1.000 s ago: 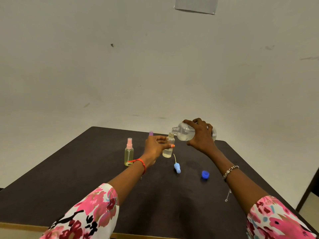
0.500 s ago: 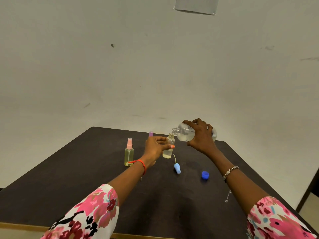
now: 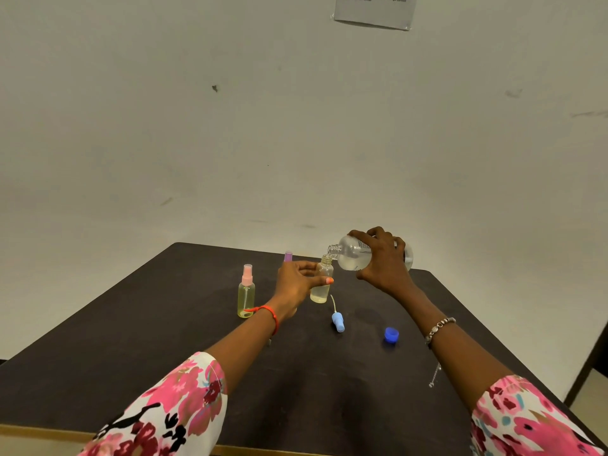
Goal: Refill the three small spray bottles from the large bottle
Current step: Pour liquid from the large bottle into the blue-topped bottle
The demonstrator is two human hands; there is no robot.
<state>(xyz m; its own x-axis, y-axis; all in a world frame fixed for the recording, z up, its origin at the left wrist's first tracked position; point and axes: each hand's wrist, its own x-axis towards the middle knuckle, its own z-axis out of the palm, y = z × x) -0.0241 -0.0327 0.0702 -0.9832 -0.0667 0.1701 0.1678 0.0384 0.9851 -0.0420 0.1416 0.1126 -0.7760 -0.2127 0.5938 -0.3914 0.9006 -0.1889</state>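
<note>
My right hand (image 3: pixel 383 263) grips the large clear bottle (image 3: pixel 352 256), tipped on its side with its open neck just over the mouth of a small open bottle (image 3: pixel 321 289). My left hand (image 3: pixel 297 284) holds that small bottle upright on the dark table (image 3: pixel 164 340); it has pale yellow liquid low inside. A small spray bottle with a pink top (image 3: pixel 246 292) stands to the left. Behind my left hand only the purple top of another small bottle (image 3: pixel 288 256) shows. A light blue spray head (image 3: pixel 338 320) with its tube lies on the table.
A dark blue cap (image 3: pixel 391 334) lies right of the spray head. A thin chain-like item (image 3: pixel 435 375) lies near my right forearm. The table's far edge meets a white wall with a paper notice (image 3: pixel 375 9). A dark frame (image 3: pixel 589 366) stands at the far right.
Almost nothing differs: both hands keep their holds and the large bottle stays tipped over the small one, its neck perhaps slightly lower.
</note>
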